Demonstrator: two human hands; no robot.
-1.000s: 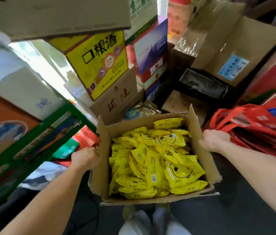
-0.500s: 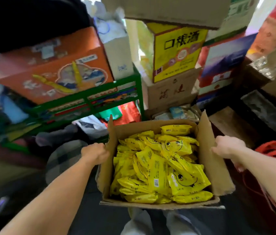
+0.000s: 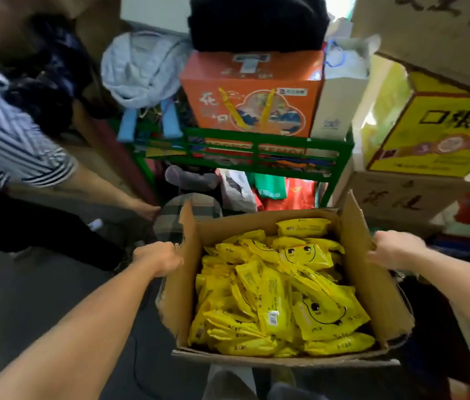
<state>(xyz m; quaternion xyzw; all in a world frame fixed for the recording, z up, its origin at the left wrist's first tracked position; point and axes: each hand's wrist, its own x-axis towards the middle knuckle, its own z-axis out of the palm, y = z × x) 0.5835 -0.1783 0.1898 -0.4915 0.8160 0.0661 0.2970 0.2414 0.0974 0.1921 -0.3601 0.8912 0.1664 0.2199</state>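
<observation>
In the head view, the open cardboard box (image 3: 372, 287), full of yellow packets (image 3: 280, 287), is held between the two hands, low in front of a green rack (image 3: 340, 157). The left hand (image 3: 157, 258) grips the outer side of the left flap with curled fingers. The right hand (image 3: 395, 248) grips the right flap, its fingertips hidden behind the cardboard.

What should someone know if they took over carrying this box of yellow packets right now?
The left hand grips the left wall of the open brown cardboard box; right hand grips its right flap.
The box is held up before the body, full of yellow plastic snack packets, facing a green metal rack.
Done: box lifted.
Left: set it down; mind the person in the striped shirt on the left.
</observation>
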